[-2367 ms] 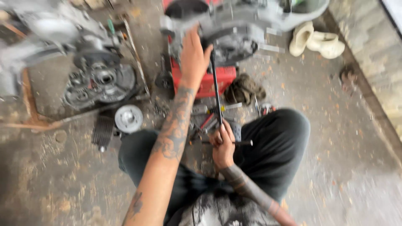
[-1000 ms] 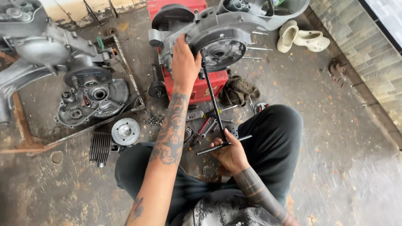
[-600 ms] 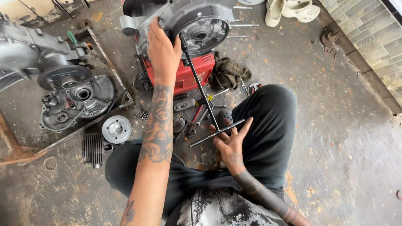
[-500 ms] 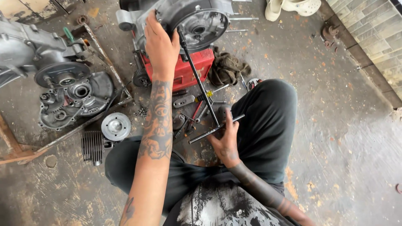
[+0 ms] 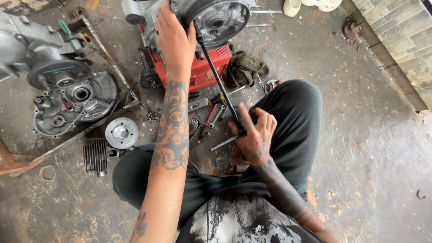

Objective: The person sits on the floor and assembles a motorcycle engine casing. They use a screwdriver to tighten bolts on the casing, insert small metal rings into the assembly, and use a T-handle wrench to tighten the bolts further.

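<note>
Both hands (image 5: 256, 135) nearer; one T-wrench (image 5: 219, 81).
</note>
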